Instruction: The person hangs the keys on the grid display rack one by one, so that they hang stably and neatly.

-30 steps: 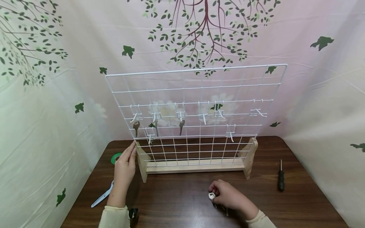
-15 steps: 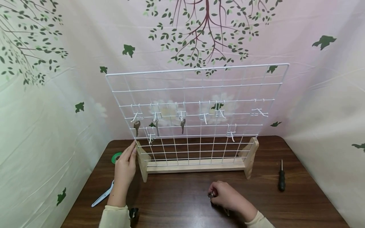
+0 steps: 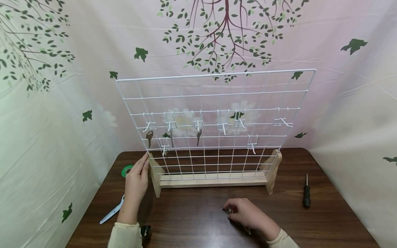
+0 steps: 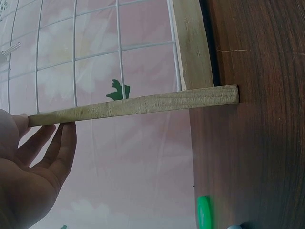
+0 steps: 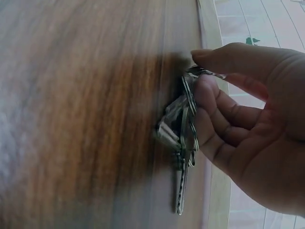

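A white wire grid rack [image 3: 217,75] stands in a wooden base [image 3: 214,183]. My left hand [image 3: 136,181] holds the top of its left wooden upright [image 4: 143,103], fingertips against the outer side. Small keys [image 3: 149,139] hang from several of the white hooks [image 3: 223,128] on the grid; other hooks carry nothing. At the front of the table my right hand [image 3: 248,214] pinches a key [image 5: 205,71] between thumb and index finger. More keys on rings [image 5: 183,126] bunch under its curled fingers, close over the tabletop, partly hidden in the head view.
To the right lies a black-handled screwdriver [image 3: 306,196]. On the left are a green tape roll [image 3: 125,170] and a light blue-handled tool [image 3: 111,213] partly behind the left forearm. A black object [image 3: 145,231] sits beside the left sleeve. A printed cloth [image 3: 198,41] surrounds the table.
My right hand's fingertips have shifted slightly left, and the key between them has turned from a bright face-on view to a darker one. The left hand keeps its hold on the upright.
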The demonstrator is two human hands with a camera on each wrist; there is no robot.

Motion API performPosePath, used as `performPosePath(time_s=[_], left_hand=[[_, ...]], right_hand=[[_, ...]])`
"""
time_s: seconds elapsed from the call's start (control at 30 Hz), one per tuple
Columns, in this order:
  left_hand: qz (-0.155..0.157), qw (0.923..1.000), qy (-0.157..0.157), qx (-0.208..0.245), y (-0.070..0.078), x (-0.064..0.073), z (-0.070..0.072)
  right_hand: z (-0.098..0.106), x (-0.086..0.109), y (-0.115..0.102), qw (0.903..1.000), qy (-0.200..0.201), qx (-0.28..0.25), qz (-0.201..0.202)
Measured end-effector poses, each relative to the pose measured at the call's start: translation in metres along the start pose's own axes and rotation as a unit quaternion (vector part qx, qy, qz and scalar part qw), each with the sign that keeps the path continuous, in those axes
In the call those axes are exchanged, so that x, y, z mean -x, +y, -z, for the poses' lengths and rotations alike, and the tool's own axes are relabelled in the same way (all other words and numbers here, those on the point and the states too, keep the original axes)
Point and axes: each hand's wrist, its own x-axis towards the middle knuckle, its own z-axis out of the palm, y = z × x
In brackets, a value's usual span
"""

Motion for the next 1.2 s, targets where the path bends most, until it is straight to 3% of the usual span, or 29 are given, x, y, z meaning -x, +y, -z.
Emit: performPosePath(time_s=[0.57, 0.87, 1.2], left_hand=[[0.002, 1.0, 0.0, -0.007, 0.0, -0.001, -0.001], [0.003, 1.0, -0.001, -0.003, 0.001, 0.0, -0.001], [0.0, 1.0, 0.003, -0.002, 0.0, 0.0, -0.001]], right_hand=[[0.01, -0.001, -0.008, 0.9935, 0.063, -0.092, 0.022], [0.013, 0.002, -0.011, 0.9871, 0.059, -0.149, 0.005], [0.015, 0.004, -0.013, 0.9864, 0.069, -0.148, 0.014]])
